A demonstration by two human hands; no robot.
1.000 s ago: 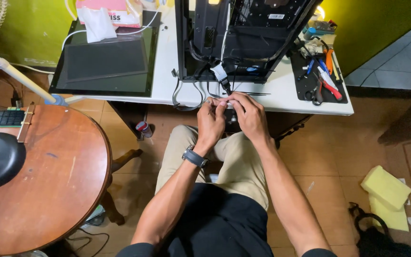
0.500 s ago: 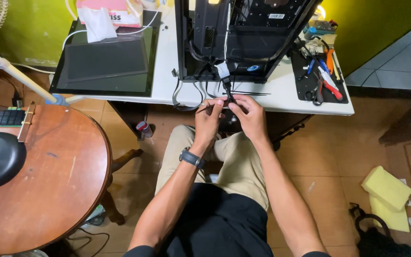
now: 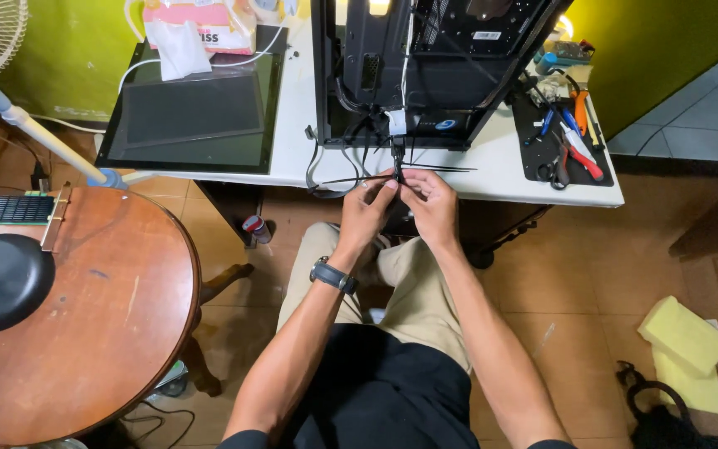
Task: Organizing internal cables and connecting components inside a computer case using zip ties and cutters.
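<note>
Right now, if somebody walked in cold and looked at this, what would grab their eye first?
Probably the two hands meeting at the front edge of the white table, the left hand and right hand pinching a thin black cable that hangs from the open black computer case above them. After that, the dark flat screen lying on the table's left end and the round wooden table at lower left.

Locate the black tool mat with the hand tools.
In the head view, the black tool mat lies at the right end of the white table, right of the open black computer case.
</note>
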